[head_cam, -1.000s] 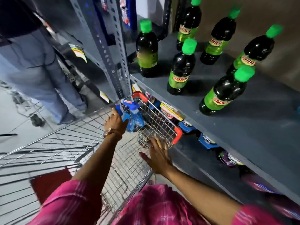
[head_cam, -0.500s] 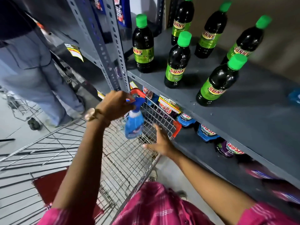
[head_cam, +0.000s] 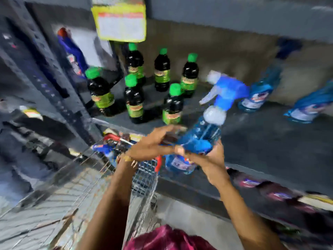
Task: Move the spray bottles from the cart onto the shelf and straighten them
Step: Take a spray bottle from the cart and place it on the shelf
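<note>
The view is blurred by motion. A blue spray bottle [head_cam: 201, 139] with a blue trigger head is tilted over the front edge of the grey shelf [head_cam: 270, 141]. My right hand [head_cam: 209, 159] grips its lower body from beneath. My left hand [head_cam: 153, 145] is on the bottle's left side, fingers stretched along it. Two more blue spray bottles [head_cam: 257, 98] [head_cam: 306, 109] stand at the back right of the shelf. Another blue trigger head [head_cam: 106, 150] shows inside the wire cart [head_cam: 86, 177], just below my left hand.
Several dark bottles with green caps [head_cam: 135, 101] stand on the shelf's left half. A yellow price tag [head_cam: 120, 20] hangs above them. A grey upright post [head_cam: 54, 87] is at the left. Pouches [head_cam: 252, 183] fill the lower shelf.
My left hand lifted the spray bottle out of the cart and up to the shelf edge. My right hand left the cart rim and took hold of the bottle. The view swung upward.
</note>
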Demonstrator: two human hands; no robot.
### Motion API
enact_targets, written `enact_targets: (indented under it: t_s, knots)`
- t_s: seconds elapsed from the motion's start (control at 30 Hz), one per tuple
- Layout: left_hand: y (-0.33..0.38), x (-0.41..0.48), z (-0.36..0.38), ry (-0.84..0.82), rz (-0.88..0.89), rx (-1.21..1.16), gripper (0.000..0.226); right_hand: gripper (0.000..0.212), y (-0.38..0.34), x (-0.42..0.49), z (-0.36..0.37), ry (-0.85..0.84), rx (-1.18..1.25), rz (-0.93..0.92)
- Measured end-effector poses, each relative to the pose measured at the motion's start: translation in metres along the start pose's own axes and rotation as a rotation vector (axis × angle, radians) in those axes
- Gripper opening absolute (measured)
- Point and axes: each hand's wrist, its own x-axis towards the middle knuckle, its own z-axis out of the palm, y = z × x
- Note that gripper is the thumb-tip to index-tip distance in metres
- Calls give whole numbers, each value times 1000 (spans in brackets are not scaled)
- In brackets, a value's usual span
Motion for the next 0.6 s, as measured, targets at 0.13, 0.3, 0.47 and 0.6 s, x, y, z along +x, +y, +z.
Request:
enact_targets:
  t_s: [0.13,0.3,0.47,0.6]
  knots:
    - [-20,61,64,-156,-11,33,45,54,-47,13,-83,78,-89,-95]
    - [3,141,151,-40,173,248,52,64,-66,17,-170,235,-202,-160]
    - [-1,192,220,6,72,309,52,62,-56,8,-243,361,-257,-109]
    - [1,209,268,-26,53,331,51,64,-47,-1,-288,427,-292,-43]
